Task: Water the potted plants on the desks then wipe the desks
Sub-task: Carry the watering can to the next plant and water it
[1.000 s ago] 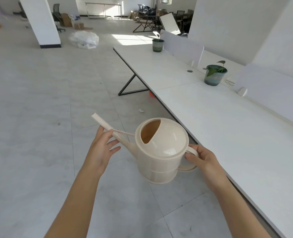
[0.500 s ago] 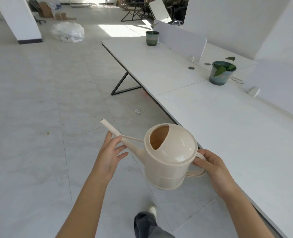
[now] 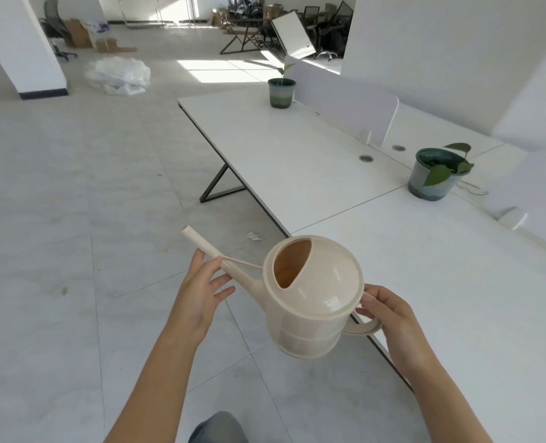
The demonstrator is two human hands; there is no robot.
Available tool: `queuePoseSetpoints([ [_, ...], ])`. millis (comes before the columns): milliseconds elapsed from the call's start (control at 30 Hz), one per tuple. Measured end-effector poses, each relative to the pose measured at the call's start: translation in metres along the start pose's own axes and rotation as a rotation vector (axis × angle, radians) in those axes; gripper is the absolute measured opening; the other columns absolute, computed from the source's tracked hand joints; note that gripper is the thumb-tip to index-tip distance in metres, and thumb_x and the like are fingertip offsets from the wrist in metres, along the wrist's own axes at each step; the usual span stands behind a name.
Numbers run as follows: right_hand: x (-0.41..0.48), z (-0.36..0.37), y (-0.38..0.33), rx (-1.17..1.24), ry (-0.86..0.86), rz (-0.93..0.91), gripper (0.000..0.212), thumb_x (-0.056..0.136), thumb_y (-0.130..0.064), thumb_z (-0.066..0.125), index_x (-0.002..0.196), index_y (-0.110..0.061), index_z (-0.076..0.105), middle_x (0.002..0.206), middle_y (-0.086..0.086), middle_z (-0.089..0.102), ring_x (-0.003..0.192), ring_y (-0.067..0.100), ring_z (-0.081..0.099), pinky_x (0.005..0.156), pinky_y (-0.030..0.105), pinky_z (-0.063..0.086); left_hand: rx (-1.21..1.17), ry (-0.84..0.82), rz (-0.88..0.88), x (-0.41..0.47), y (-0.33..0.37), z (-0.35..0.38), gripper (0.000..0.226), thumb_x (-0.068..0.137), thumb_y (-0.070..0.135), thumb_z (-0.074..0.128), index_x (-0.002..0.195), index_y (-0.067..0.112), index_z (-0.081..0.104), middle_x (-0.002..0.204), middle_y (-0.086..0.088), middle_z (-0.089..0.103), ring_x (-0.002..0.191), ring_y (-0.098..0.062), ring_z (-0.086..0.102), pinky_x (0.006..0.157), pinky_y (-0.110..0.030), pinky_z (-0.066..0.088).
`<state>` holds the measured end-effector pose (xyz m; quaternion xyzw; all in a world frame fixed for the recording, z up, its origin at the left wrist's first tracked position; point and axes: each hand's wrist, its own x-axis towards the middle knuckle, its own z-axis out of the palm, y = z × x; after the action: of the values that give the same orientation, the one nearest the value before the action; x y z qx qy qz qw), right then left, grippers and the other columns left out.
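Observation:
A cream plastic watering can hangs in front of me, above the floor at the near edge of the white desks. My right hand grips its loop handle. My left hand steadies the long spout from beneath, fingers loosely around it. The spout tip points left and away. One potted plant with drooping green leaves stands at the right on the desk joint. A second potted plant in a green pot stands at the desk's far end.
White divider panels run along the middle of the desks. A white pillar and a heap of plastic wrap are at the far left. Stacked chairs and boxes fill the back. My knee shows at the bottom edge.
I have walked forward along the desks; both plants look nearer and have shifted right. The can stays in both hands with the same grip.

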<state>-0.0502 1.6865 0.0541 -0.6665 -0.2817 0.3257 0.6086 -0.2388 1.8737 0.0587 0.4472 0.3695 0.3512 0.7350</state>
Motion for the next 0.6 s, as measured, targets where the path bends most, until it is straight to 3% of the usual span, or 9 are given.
queuePoseSetpoints([
  [100,0.031,0.009,0.000,0.023,0.053,0.027,0.014,0.086,-0.009,0.054,0.076,-0.007,0.063,0.067,-0.011,0.071,0.063,0.001,0.062,0.063,0.013,0.049,0.014,-0.058,-0.029,0.048,0.002,0.003,0.048,0.096,0.021,0.042,0.142,0.025,0.031,0.121,-0.007,0.057,0.105,-0.022,0.059,0.087,-0.038,0.046],
  [167,0.050,0.017,-0.002,0.042,0.104,0.040,0.012,0.075,-0.020,0.060,0.077,-0.008,0.064,0.069,-0.012,0.071,0.068,0.001,0.063,0.064,0.011,0.049,0.026,-0.107,-0.055,0.082,0.003,0.007,0.047,0.096,0.021,0.042,0.142,0.024,0.033,0.125,-0.008,0.055,0.106,-0.022,0.059,0.086,-0.037,0.046],
  [300,0.086,0.030,-0.001,0.037,0.284,0.076,0.019,0.069,-0.031,0.056,0.075,-0.019,0.069,0.079,-0.012,0.071,0.086,0.014,0.059,0.084,0.030,0.044,0.058,-0.251,-0.119,0.154,0.011,0.021,0.046,0.096,0.021,0.041,0.141,0.022,0.034,0.128,-0.007,0.054,0.113,-0.025,0.056,0.090,-0.038,0.044],
  [400,0.106,0.043,-0.008,0.057,0.421,0.076,0.010,0.077,-0.024,0.060,0.076,-0.020,0.069,0.080,-0.012,0.071,0.088,0.014,0.059,0.087,0.032,0.042,0.087,-0.383,-0.136,0.202,0.026,0.040,0.044,0.096,0.019,0.041,0.139,0.020,0.037,0.112,-0.001,0.060,0.100,-0.018,0.059,0.085,-0.034,0.045],
  [500,0.121,0.052,-0.011,0.084,0.566,0.082,0.018,0.088,-0.014,0.052,0.082,-0.016,0.068,0.082,-0.012,0.073,0.091,0.012,0.061,0.090,0.034,0.042,0.049,-0.467,-0.155,0.239,0.037,0.062,0.043,0.095,0.018,0.041,0.136,0.028,0.040,0.098,0.005,0.062,0.086,-0.013,0.060,0.078,-0.030,0.044],
  [600,0.129,0.061,-0.015,0.086,0.671,0.087,0.019,0.087,-0.029,0.053,0.086,-0.020,0.070,0.087,-0.011,0.073,0.099,0.018,0.061,0.095,0.038,0.043,-0.006,-0.544,-0.178,0.264,0.034,0.084,0.044,0.094,0.019,0.042,0.135,0.032,0.038,0.102,0.007,0.061,0.087,-0.013,0.058,0.079,-0.029,0.042],
])
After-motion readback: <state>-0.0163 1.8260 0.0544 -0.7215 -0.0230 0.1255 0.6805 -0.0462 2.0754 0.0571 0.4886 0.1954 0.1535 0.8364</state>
